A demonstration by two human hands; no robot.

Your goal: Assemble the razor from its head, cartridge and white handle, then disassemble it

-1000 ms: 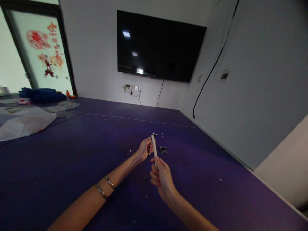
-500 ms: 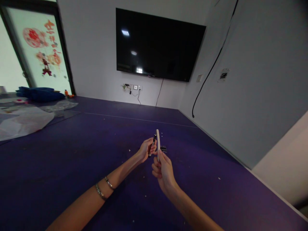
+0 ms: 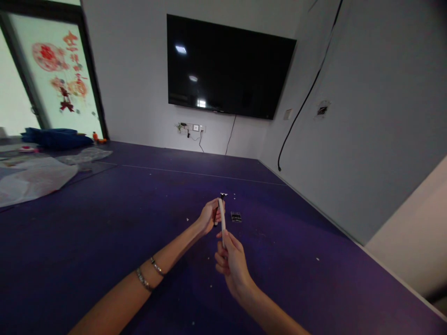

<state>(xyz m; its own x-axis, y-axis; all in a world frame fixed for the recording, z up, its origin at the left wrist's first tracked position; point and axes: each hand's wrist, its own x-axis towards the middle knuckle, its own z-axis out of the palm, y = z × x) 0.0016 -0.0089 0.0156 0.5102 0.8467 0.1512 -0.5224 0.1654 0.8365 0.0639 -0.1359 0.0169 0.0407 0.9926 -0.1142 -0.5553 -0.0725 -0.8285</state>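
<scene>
My left hand [image 3: 208,217] is closed around a slim dark-handled tool [image 3: 215,217], with a short bright metal head at its top. Its exact kind is too small to make out. My right hand [image 3: 231,258] pinches the lower end of a smooth white stick [image 3: 222,215], which leans slightly left. The stick's upper end is at the fingers of my left hand and close below the metal head; whether they touch I cannot tell. Just right of the hands, a small flat black packet [image 3: 236,217] lies on the purple surface [image 3: 167,195].
Small white bits are scattered on the surface around the hands. Clear plastic sheeting [image 3: 45,174] and a dark blue cloth bundle [image 3: 56,138] lie at the far left. A television [image 3: 226,67] hangs on the wall ahead, and a black cable [image 3: 303,102] dangles at the right.
My right hand has moved left and slightly down, bringing the white stick across in front of the dark-handled tool. The tool's metal head now shows, and the black packet is less covered.
</scene>
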